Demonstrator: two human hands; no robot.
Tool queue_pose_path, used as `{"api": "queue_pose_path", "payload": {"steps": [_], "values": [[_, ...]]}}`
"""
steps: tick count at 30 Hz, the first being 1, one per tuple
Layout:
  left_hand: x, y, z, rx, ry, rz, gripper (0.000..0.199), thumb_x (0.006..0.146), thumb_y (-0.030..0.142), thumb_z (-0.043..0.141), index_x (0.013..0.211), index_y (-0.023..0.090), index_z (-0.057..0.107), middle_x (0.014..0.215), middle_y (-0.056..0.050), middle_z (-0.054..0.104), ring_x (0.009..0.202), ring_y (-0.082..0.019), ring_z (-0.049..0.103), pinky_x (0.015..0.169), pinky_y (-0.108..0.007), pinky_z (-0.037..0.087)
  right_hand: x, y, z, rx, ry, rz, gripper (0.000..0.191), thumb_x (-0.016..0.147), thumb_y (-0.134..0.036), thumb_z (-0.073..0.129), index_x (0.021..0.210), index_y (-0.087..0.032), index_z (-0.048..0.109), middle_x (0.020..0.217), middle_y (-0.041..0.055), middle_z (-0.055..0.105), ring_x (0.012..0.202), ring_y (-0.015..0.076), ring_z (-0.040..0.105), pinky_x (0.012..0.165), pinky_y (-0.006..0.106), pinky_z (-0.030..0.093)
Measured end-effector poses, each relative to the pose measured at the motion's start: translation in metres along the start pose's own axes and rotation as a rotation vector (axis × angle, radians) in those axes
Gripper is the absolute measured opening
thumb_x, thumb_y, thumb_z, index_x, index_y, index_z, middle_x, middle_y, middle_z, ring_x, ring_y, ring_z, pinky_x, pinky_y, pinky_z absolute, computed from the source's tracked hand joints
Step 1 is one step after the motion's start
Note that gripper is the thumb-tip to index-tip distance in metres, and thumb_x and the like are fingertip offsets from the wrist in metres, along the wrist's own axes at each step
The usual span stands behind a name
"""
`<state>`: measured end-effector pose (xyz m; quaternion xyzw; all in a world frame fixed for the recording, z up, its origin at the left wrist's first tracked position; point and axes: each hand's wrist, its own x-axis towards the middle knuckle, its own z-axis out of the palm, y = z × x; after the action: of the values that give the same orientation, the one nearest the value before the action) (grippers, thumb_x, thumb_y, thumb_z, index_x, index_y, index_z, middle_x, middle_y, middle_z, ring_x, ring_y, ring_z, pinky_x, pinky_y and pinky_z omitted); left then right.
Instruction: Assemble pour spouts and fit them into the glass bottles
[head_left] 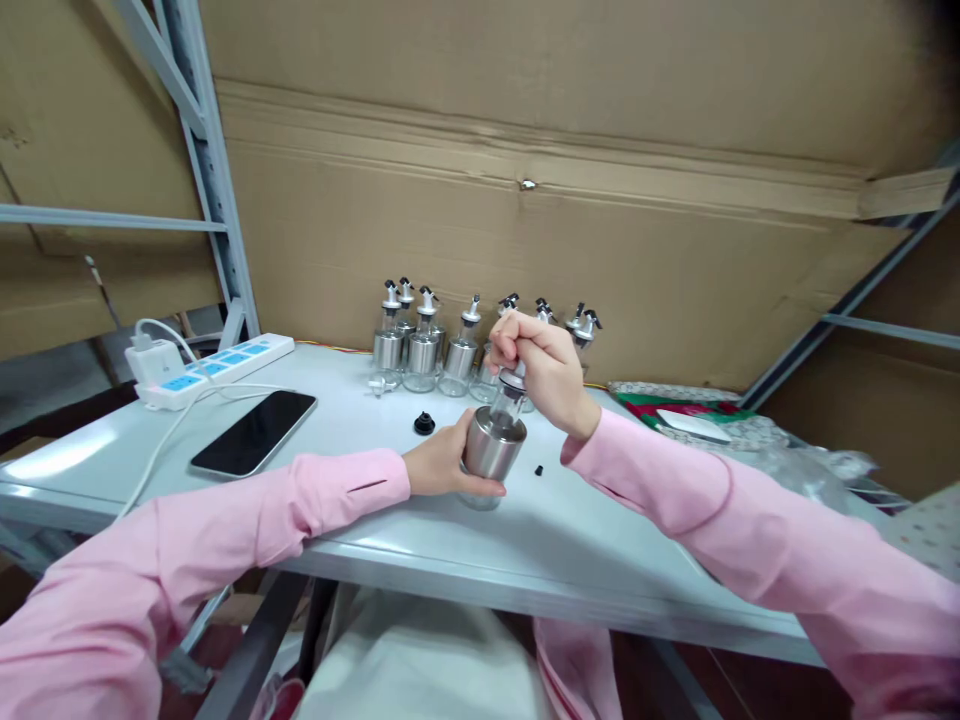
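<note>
My left hand (444, 460) is wrapped round an oil bottle (495, 446) of clear glass with a brushed-steel sleeve, tilted slightly at the table's front. At its mouth sits a pour spout (514, 380) with a silver collar. My right hand (551, 370) is closed over the top of this spout, so its tip is hidden. To the left of the bottle lies a black ribbed stopper (424, 424). A tiny black cap (539, 470) rests on the right. Behind my hands stand several similar bottles (422, 352) with spouts, some partly covered by my right hand.
On the left are a phone (255, 432) and a white power strip (225, 370) with a plugged-in charger and cable. A small clear piece (381, 384) lies before the bottles. Cardboard (540, 240) walls the back. Patterned cloth and plastic bags (814, 470) lie at right.
</note>
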<state>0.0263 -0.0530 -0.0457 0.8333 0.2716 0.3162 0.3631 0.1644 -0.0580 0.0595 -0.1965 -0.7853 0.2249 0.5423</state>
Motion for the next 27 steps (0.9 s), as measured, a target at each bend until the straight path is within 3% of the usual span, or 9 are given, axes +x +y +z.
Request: {"api": "queue_pose_path", "payload": {"steps": [8, 14, 17, 20, 24, 27], "values": [[-0.001, -0.002, 0.0, 0.018, -0.007, 0.001, 0.072, 0.057, 0.047, 0.074, 0.11, 0.017, 0.034, 0.1, -0.007, 0.054, 0.091, -0.023, 0.052, 0.082, -0.038, 0.043, -0.008, 0.008, 0.004, 0.003, 0.069, -0.08, 0.023, 0.075, -0.006, 0.036, 0.056, -0.019, 0.037, 0.065, -0.0011, 0.039, 0.055, 0.0098, 0.04, 0.056, 0.027, 0.037], [0.0, -0.004, 0.002, 0.108, 0.058, 0.063, 0.073, 0.07, 0.044, 0.065, 0.124, 0.013, 0.027, 0.124, -0.017, 0.046, 0.115, -0.029, 0.047, 0.097, -0.044, 0.039, -0.002, 0.02, -0.002, -0.19, 0.076, -0.107, 0.021, 0.077, -0.007, 0.034, 0.061, -0.02, 0.037, 0.064, -0.0013, 0.039, 0.057, 0.0113, 0.04, 0.059, 0.028, 0.037], [0.0, -0.004, -0.004, 0.291, 0.132, 0.133, 0.076, 0.077, 0.037, 0.058, 0.135, 0.011, 0.016, 0.142, -0.022, 0.027, 0.133, -0.03, 0.029, 0.109, -0.047, 0.027, 0.005, 0.027, -0.007, -0.41, 0.103, -0.127, 0.014, 0.082, -0.011, 0.035, 0.074, -0.02, 0.042, 0.07, 0.0003, 0.043, 0.063, 0.0133, 0.042, 0.064, 0.029, 0.039], [-0.001, -0.006, -0.017, 0.523, 0.125, 0.117, 0.074, 0.079, 0.03, 0.054, 0.138, 0.007, 0.015, 0.145, -0.023, 0.024, 0.137, -0.03, 0.022, 0.112, -0.05, 0.02, 0.006, 0.038, -0.01, -0.615, 0.097, -0.152, 0.007, 0.085, -0.019, 0.04, 0.09, -0.019, 0.045, 0.089, 0.0063, 0.046, 0.083, 0.0172, 0.048, 0.079, 0.034, 0.042], [-0.005, -0.014, -0.038, 0.801, 0.109, 0.017, 0.067, 0.079, 0.028, 0.053, 0.137, 0.01, 0.025, 0.146, -0.019, 0.025, 0.138, -0.032, 0.016, 0.111, -0.057, 0.013, -0.007, 0.054, -0.01, -0.834, -0.111, -0.08, 0.031, 0.084, -0.024, 0.047, 0.114, -0.014, 0.044, 0.114, 0.0159, 0.041, 0.105, 0.0231, 0.048, 0.094, 0.039, 0.039], [-0.008, -0.027, -0.047, 0.856, 0.052, -0.13, 0.067, 0.08, 0.035, 0.053, 0.137, 0.01, 0.028, 0.148, -0.019, 0.021, 0.138, -0.034, 0.015, 0.11, -0.057, 0.018, -0.016, 0.06, -0.01, -0.968, -0.158, 0.02, 0.046, 0.089, -0.025, 0.039, 0.131, -0.01, 0.032, 0.128, 0.0226, 0.035, 0.121, 0.0286, 0.041, 0.099, 0.043, 0.035]]}}
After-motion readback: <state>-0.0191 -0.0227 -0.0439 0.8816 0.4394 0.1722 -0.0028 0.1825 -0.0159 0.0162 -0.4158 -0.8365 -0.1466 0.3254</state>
